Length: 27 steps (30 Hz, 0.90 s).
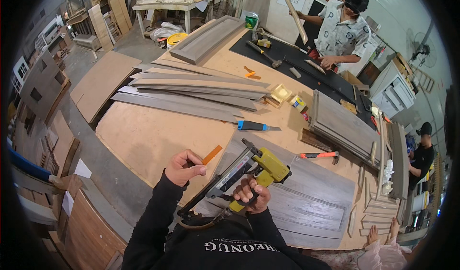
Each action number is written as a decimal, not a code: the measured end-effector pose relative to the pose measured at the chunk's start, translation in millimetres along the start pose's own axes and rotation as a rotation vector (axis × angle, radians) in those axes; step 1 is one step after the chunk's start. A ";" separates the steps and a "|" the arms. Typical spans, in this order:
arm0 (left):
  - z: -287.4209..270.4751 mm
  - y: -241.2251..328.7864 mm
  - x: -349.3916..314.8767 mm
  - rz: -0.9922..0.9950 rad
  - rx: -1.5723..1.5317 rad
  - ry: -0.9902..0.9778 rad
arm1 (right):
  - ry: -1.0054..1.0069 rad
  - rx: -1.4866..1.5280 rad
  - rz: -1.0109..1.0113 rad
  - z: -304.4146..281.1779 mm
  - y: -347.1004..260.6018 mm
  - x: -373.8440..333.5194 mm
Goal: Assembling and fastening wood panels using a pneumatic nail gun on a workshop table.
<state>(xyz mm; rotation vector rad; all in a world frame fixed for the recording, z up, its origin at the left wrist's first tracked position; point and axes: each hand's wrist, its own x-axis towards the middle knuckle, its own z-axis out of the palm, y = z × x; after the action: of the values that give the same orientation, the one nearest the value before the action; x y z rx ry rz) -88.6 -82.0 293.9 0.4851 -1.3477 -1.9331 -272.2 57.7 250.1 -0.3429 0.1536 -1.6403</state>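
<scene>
My right hand [252, 194] is wrapped round the grip of a yellow-green and black nail gun [270, 166], held tilted in front of my body. Its long magazine [211, 189] slants down toward my left forearm. Between thumb and fingers, my left hand [181, 168] pinches a short orange-brown nail strip [212, 155], just left of the gun and apart from it. Below the gun lies a grey wood-grain panel [311, 203]. Beyond it on the table are a blue-handled saw [252, 125] and an orange-handled hammer [320, 155].
Grey boards [191, 85] are stacked across the worktable [139, 131]. Near an opened yellow box [281, 92] lie loose orange strips [250, 73]. Stacked panels [342, 121] stand right. A co-worker [342, 30] handles a wood strip across the black bench; another person's hands rest at lower right.
</scene>
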 end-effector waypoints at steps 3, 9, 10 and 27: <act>16.8 13.9 -2.7 -0.035 0.187 0.118 | -0.002 -0.001 0.001 -1.5 0.4 0.1; 40.2 19.8 4.2 0.059 0.217 0.114 | 0.004 0.017 -0.011 -2.1 6.9 3.0; 42.0 20.1 5.8 0.010 0.207 0.074 | -0.002 0.013 -0.002 -1.4 7.2 3.4; 53.3 15.8 5.6 0.049 0.382 0.062 | -0.003 0.013 0.038 0.9 5.8 2.7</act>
<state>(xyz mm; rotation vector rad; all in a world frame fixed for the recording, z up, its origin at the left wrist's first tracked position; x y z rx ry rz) -122.0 -54.6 329.4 0.6820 -1.6788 -1.6092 -266.6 54.5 249.6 -0.3308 0.1460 -1.6025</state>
